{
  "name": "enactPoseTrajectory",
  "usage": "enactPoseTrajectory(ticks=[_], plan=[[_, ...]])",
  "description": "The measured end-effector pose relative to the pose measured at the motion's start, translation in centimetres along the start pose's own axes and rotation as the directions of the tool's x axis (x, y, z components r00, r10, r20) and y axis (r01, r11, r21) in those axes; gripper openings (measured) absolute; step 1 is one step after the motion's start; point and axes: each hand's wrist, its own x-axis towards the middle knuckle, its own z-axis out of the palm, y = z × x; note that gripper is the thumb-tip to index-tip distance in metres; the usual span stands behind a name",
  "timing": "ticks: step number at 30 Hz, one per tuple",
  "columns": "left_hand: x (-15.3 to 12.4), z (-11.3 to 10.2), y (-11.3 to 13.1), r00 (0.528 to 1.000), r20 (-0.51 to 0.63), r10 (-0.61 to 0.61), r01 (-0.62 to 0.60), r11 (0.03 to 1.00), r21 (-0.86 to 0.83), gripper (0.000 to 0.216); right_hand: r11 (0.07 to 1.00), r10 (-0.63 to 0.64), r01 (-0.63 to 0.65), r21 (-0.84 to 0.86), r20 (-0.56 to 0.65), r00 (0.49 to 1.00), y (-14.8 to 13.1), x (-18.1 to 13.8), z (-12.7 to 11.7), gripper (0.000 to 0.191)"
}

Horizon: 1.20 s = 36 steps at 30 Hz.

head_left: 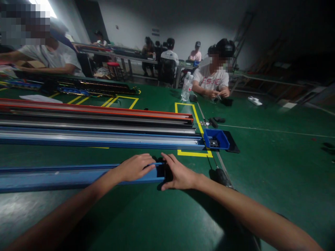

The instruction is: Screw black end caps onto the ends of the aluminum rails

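Observation:
A long blue channel-shaped profile (65, 178) lies across the green tabletop, running out of view on the left. My left hand (137, 167) is closed over it near its right end, with the fingers at the far edge and the thumb along the top. At that end, my right hand (181, 173) spans a black end piece (168, 173), fingers on the far side and thumb on the near side. The piece sits against the profile's end; the palm partly hides it, so I cannot tell how far it is fitted.
Beyond lie parallel blue, silver, black and orange profiles (104, 113). A blue bin (207, 138) with small dark parts stands at their right end, beside a flat black object (234, 143). A dark-handled screwdriver (222, 176) lies right of my hands. Water bottles (186, 90) stand near a seated person (213, 75).

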Motion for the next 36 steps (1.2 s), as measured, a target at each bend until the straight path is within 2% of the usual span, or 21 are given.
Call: enactPoseTrajectory(ticks=[2,3,6,7,9,10,11,12,15,17,21,26,36], plan=[[0.0,0.0,0.0,1.000,-0.011,0.001,-0.001,1.000,-0.020,0.039,1.000,0.004,-0.004,-0.030,0.013,1.000,-0.7,-0.4,-1.1,0.134],[0.0,0.0,0.0,1.000,-0.017,0.001,-0.001,0.999,-0.034,0.038,0.998,-0.008,0.009,-0.062,0.010,1.000,-1.0,-0.6,-1.9,0.120],[-0.1,0.1,-0.1,1.000,-0.015,-0.014,0.013,0.998,-0.068,0.038,0.975,-0.075,0.069,-0.210,-0.024,0.997,-1.2,-2.0,-6.0,0.054],[-0.1,0.2,-0.2,1.000,-0.008,-0.021,0.020,0.997,-0.077,0.037,0.963,-0.072,0.054,-0.262,-0.056,0.996,-0.9,-2.7,-7.8,0.042],[-0.2,0.3,-0.4,1.000,0.005,-0.030,0.031,0.995,-0.095,0.037,0.931,0.021,-0.074,-0.357,-0.151,0.988,0.5,-4.1,-11.6,0.030],[-0.2,0.4,-0.5,0.999,0.010,-0.033,0.033,0.994,-0.100,0.037,0.883,0.117,-0.210,-0.420,-0.234,0.965,1.4,-4.9,-13.4,0.027],[-0.2,0.4,-0.6,0.999,0.009,-0.033,0.034,0.994,-0.103,0.037,0.798,0.235,-0.369,-0.477,-0.317,0.919,2.5,-5.7,-15.1,0.025],[-0.3,0.5,-0.6,0.999,0.005,-0.033,0.034,0.994,-0.104,0.036,0.737,0.296,-0.466,-0.491,-0.386,0.874,3.6,-6.3,-16.5,0.025],[-0.2,0.5,-0.6,1.000,-0.008,-0.028,0.027,0.994,-0.105,0.036,0.593,0.405,-0.622,-0.511,-0.478,0.779,6.5,-7.3,-19.2,0.027],[-0.2,0.4,-0.5,1.000,-0.011,-0.026,0.025,0.994,-0.104,0.036,0.514,0.466,-0.672,-0.533,-0.484,0.740,7.7,-7.0,-19.6,0.026],[-0.1,0.4,-0.4,0.999,0.003,-0.037,0.037,0.995,-0.096,0.036,0.391,0.567,-0.716,-0.579,-0.461,0.683,9.0,-4.6,-19.0,0.024],[-0.2,0.7,-0.7,0.999,-0.033,-0.024,0.021,0.997,-0.078,0.038,0.269,0.645,-0.748,-0.607,-0.463,0.608,10.0,-1.9,-18.1,0.036],[-0.1,0.0,-0.1,1.000,-0.016,-0.027,0.026,0.998,-0.050,0.038,0.243,0.658,-0.708,-0.663,-0.423,0.623,11.2,-1.2,-17.8,0.036]])
